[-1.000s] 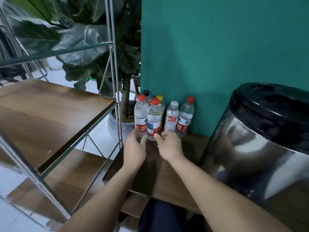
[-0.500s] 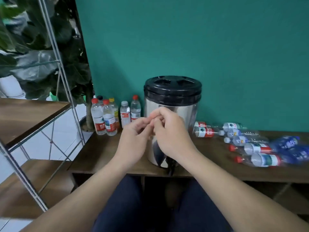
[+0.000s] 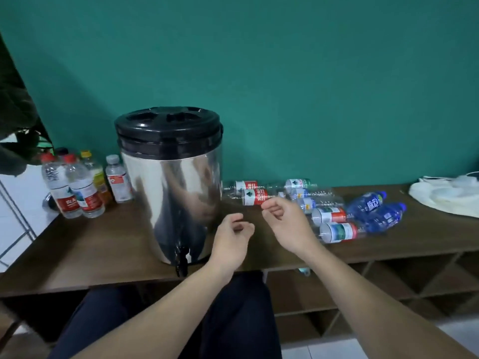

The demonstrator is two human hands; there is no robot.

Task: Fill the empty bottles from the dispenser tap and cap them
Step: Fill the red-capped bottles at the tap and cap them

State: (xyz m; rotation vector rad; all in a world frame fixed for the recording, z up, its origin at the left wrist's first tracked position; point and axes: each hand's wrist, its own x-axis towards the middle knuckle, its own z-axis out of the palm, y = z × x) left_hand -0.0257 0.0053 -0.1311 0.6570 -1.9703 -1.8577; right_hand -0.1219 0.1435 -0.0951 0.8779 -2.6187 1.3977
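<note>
Both hands idle beside the dispenser.
My left hand [image 3: 230,237] and right hand [image 3: 287,224] hover with fingers loosely curled, holding nothing; empty bottles [image 3: 334,216] lie on the table [image 3: 103,244] right of the dispenser [image 3: 171,187], labels unreadable.

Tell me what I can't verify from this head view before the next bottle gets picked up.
- Dispenser water level: hidden by its steel wall and black lid.
- Lying bottles: right hand covers some; caps on or off unclear.
- Standing bottles: rear ones hidden by front ones; the dispenser may hide more.
- Tap: small, dark; lever position unreadable.
- Left hand: curled fingers, apparently empty.
</note>
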